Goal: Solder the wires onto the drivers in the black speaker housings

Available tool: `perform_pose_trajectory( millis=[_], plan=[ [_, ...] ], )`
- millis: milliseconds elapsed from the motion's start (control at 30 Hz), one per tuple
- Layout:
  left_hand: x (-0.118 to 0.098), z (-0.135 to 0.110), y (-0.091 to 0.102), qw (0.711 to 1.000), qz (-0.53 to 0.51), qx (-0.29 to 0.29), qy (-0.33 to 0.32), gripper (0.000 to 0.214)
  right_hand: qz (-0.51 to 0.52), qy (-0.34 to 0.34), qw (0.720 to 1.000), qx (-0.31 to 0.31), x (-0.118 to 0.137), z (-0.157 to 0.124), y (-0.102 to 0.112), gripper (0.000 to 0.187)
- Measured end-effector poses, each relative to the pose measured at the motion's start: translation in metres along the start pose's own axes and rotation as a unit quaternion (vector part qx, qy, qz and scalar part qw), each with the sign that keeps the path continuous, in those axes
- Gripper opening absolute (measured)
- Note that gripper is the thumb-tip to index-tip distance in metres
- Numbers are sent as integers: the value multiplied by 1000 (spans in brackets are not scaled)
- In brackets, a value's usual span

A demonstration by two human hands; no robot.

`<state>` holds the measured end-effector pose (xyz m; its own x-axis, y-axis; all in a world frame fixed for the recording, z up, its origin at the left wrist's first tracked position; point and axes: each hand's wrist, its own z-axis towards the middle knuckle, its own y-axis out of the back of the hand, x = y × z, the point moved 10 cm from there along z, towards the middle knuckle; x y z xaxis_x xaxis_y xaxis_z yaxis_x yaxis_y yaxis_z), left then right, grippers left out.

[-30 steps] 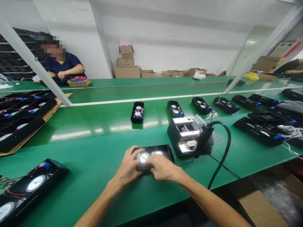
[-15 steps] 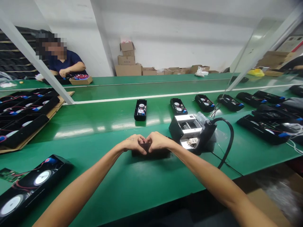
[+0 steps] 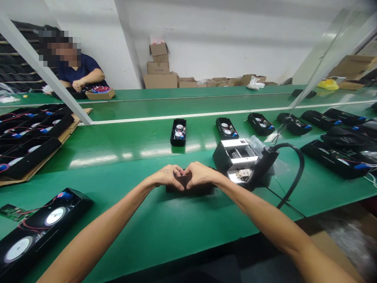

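A black speaker housing (image 3: 191,190) lies on the green bench, its long near side facing me. My left hand (image 3: 169,177) curls over its near wall, thumb outside, fingertips reaching to the inner side. Close against it, my right hand (image 3: 198,175) grips the same wall in the same way. The two thumbs point down and almost meet. My hands cover most of the inside of the housing. Just right of my right hand stands a black and silver machine (image 3: 237,159) with an open front, and a black handle with a thick cable (image 3: 300,165) leans by it.
At left lies an open speaker housing (image 3: 44,232) with white cones, wired to a green circuit board (image 3: 13,212). More housings (image 3: 178,132) stand along the bench's far half. Filled housings sit on cardboard (image 3: 67,127) at left. Across the bench, a person (image 3: 79,72) works beside a small carton (image 3: 100,94).
The view has shifted slightly, so the bench items sit a little differently in frame. Both hands keep their hold on the housing. The person across has moved a hand slightly.
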<state>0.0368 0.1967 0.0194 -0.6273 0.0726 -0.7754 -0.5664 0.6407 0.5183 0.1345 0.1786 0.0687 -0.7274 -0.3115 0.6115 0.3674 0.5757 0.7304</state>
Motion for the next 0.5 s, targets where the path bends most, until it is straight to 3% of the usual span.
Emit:
perform_pose_trajectory(
  millis=[333, 500],
  plan=[
    [-7, -2, 2, 1000, -4, -14, 0, 38, -4, -25, 999, -32, -1, -2, -2, 25],
    [-1, -3, 1, 1000, 5, -18, 18, 57, -23, -38, 998, -45, 2, -7, 0, 26]
  ],
)
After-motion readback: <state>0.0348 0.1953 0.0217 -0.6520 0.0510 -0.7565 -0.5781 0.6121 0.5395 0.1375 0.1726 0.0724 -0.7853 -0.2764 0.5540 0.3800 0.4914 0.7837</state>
